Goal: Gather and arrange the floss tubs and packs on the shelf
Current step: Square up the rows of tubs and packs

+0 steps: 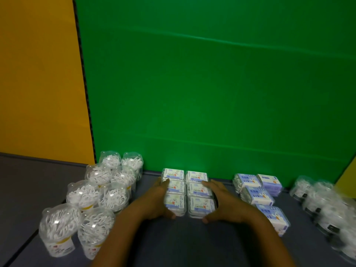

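1. A block of six clear plastic floss boxes with white-and-lilac printed labels (188, 191) lies flat on the dark grey-blue shelf (192, 243), two columns of three, its far end just beside the green backdrop (212, 83).
2. The left hand (156, 201) is spread wide and flat along the block's left side, fingertips touching the middle box and thumb at the near corner.
3. The right hand (224, 202) mirrors it on the block's right side, spread wide, thumb at the near corner; neither hand lifts a box.
4. Left of the block, clear round plastic tubs of white floss picks (92, 195) stand upright in two rows of four; the nearest tubs are partly hidden by the left forearm.
5. Right of the block lie lilac-and-white floss packs (257, 191); the nearest is partly covered by the right forearm.
6. Far right of the block, more clear tubs (323, 205) are blurred and cut off by the frame edge; their number cannot be told.
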Demonstrator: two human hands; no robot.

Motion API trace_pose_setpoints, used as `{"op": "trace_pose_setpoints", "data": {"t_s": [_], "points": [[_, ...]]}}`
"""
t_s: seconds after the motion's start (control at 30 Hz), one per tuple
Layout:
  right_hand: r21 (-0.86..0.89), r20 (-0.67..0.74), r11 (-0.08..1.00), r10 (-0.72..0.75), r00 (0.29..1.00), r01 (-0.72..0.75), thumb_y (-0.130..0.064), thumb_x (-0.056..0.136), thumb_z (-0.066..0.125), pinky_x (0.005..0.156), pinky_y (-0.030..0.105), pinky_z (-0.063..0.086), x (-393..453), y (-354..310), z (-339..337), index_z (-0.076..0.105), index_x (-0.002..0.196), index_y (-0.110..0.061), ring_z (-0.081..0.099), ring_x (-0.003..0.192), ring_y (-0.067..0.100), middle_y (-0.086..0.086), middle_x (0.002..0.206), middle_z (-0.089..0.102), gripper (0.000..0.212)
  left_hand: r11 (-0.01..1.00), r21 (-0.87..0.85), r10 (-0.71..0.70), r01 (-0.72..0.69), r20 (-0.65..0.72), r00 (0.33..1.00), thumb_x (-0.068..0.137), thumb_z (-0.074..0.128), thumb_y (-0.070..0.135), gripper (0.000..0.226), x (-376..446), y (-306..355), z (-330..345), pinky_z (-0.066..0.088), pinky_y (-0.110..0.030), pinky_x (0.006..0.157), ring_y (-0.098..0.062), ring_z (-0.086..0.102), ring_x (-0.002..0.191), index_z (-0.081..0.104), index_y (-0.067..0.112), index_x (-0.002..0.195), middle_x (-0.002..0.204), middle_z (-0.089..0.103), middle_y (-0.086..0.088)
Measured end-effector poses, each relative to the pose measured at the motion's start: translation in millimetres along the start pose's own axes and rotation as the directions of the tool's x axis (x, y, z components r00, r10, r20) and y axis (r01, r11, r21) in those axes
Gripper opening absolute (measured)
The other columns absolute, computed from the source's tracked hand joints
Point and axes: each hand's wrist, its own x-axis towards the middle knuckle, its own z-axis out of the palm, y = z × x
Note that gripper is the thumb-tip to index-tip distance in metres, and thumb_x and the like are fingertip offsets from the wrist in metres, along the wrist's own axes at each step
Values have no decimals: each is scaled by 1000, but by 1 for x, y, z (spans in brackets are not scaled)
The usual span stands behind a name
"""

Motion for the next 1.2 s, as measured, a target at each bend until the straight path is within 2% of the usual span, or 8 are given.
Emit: {"op": "trace_pose_setpoints", "data": {"t_s": [0.13, 0.23, 0.37, 0.43, 0.63, 0.9, 1.03, 1.2], "points": [[-45, -22, 999, -15, 1000, 14, -43, 66, 86, 115, 24, 18, 4, -9, 0, 15, 154, -26, 20, 144, 14, -5, 159, 13, 115, 999, 55, -2, 1, 29, 1000, 66, 85, 34, 117, 2, 2, -7, 14, -28, 117, -19, 16, 145, 8, 13, 152, 159, 12, -4], [-60, -26, 998, -7, 1000, 6, -43, 65, 86, 119, 29, 19, 5, -15, 1, 15, 155, -24, 20, 144, 16, -3, 159, 14, 116, 997, 73, -34, 29, 55, 998, 66, 84, 36, 121, 4, 2, -5, 15, -33, 120, -22, 9, 147, 2, 11, 152, 160, 5, -7], [-57, -24, 998, -3, 1000, 1, -45, 64, 86, 119, 33, 21, 4, -14, 2, 14, 155, -25, 21, 144, 16, -3, 159, 16, 117, 997, 64, -39, 35, 68, 997, 71, 81, 32, 120, 3, 4, -4, 8, -31, 118, -23, -3, 148, -5, 10, 151, 160, -7, -9], [-46, -26, 999, -3, 1000, 1, -44, 65, 86, 117, 30, 20, 3, -11, 3, 14, 155, -26, 21, 144, 16, -4, 159, 15, 116, 997, 62, -58, 54, 76, 995, 72, 80, 34, 121, 2, 4, -2, 6, -33, 118, -23, -9, 147, -9, 10, 151, 160, -12, -9], [-2, -24, 1000, -2, 1000, 2, -38, 70, 85, 119, 30, 15, 5, -10, 9, 10, 156, -27, 11, 148, 16, -4, 162, 4, 114, 996, 52, -74, 71, 66, 995, 72, 80, 33, 124, 1, 4, 1, 7, -32, 118, -24, -9, 147, -13, 11, 151, 159, -19, -9], [37, -83, 999, -9, 997, 12, -40, 68, 86, 114, 26, 17, -7, -12, 11, 16, 154, -31, 12, 148, 17, -6, 162, 1, 111, 993, 81, -91, 86, 65, 994, 68, 83, 35, 128, -3, 5, -3, 8, -37, 118, -26, -14, 146, -12, 17, 151, 158, -21, -9], [-36, -182, 998, -60, 981, 54, -46, 73, 80, 113, 27, 23, -29, -15, -5, 24, 150, -29, 23, 143, 14, -9, 158, 14, 97, 991, 111, -67, 70, -38, 997, 63, 83, 49, 128, -7, 16, -7, 13, -37, 118, -26, -5, 148, -2, 18, 153, 159, -18, -6], [-92, -316, 995, -75, 946, 48, -44, 78, 77, 105, 25, 35, -58, 9, -34, 39, 139, -33, 40, 129, 10, -10, 140, 40, 72, 990, 129, 79, -51, -221, 972, 74, 78, 43, 92, 0, 51, 3, 24, -32, 116, -23, 22, 143, 29, 18, 147, 156, 13, -4]]}}
